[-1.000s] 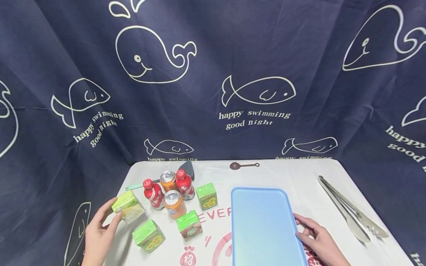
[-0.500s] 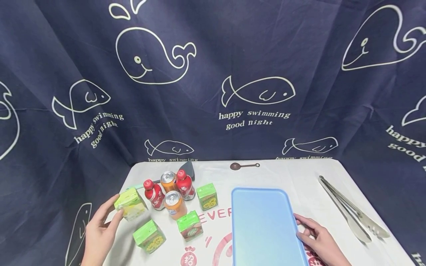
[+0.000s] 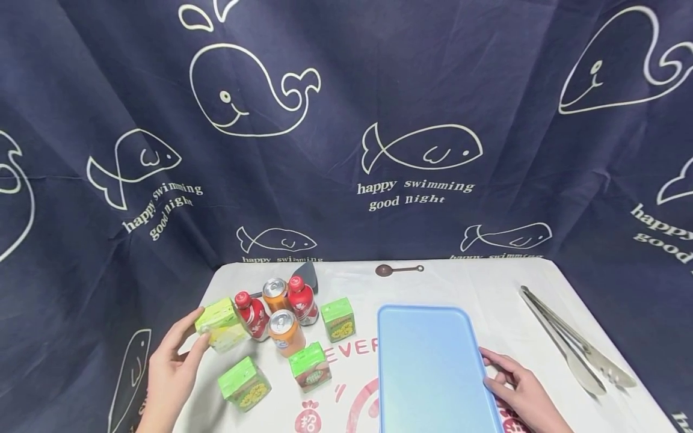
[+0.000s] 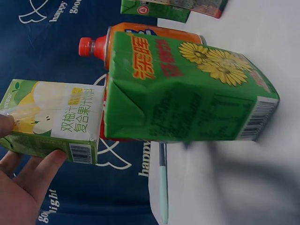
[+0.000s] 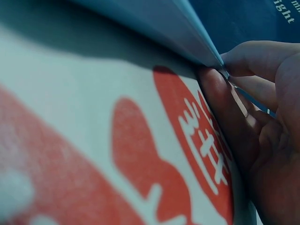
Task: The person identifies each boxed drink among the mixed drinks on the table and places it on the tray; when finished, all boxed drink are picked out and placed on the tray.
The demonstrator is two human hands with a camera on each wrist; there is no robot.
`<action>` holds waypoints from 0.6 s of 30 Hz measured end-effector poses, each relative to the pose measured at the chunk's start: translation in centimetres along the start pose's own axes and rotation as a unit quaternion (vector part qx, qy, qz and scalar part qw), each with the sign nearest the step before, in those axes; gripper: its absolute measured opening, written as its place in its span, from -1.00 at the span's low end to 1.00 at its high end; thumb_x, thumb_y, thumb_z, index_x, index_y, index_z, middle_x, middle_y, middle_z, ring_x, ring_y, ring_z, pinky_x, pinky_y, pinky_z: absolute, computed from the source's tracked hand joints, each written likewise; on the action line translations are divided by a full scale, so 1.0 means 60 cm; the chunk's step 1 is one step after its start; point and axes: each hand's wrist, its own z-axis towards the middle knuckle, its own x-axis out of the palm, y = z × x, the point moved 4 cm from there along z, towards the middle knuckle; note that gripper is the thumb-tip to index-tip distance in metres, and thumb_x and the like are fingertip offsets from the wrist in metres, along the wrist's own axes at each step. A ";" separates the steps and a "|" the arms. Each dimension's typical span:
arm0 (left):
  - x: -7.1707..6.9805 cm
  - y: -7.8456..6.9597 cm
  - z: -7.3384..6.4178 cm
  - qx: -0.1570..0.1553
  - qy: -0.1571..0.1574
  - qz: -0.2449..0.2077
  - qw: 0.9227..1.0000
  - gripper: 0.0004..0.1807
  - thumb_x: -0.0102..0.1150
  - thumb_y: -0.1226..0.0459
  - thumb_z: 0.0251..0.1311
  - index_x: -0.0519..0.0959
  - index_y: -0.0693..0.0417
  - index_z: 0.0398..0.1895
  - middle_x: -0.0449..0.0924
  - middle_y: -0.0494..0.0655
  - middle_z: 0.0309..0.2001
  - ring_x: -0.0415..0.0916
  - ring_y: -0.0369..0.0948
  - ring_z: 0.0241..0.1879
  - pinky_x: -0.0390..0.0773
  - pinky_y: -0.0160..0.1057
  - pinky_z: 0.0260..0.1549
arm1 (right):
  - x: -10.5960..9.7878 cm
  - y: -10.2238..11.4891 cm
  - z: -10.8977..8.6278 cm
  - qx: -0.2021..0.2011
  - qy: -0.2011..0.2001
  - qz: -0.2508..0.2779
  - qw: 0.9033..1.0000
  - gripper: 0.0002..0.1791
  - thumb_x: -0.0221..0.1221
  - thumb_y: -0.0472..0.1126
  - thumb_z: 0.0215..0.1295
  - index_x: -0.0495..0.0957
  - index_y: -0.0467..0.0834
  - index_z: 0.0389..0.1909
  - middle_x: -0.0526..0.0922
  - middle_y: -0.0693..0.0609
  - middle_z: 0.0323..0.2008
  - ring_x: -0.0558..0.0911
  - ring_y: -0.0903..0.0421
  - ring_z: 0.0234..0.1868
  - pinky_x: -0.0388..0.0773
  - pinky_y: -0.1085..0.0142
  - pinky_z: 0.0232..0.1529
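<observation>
Handling a yellow-green cardboard drink carton [image 3: 223,328] seems the step: the left hand [image 3: 177,367] pinches it just beside a red bottle [image 3: 253,317] (contact with the white worktop [image 3: 482,282] unclear), the right hand [image 3: 518,385] a blue plastic tray [image 3: 433,367] by its rim; the next move likely calls for clearing that bottle

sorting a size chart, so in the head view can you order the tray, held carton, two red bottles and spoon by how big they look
Largest to smallest:
1. Tray, though the picture's bottom edge cuts it off
2. Held carton
3. Left red bottle and right red bottle, too alike to rank
4. Spoon
</observation>
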 end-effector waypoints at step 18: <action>0.032 -0.031 0.010 0.031 0.020 -0.037 0.999 -0.41 0.29 0.62 0.26 0.56 0.17 0.36 0.61 -0.05 0.19 0.58 -0.42 0.13 0.67 -0.49 -0.22 | 0.000 -0.002 0.002 0.000 0.001 -0.016 1.000 -0.41 0.28 -0.26 0.46 0.41 -0.29 0.45 0.58 -0.05 0.02 0.57 0.06 -0.49 0.56 0.25 -0.52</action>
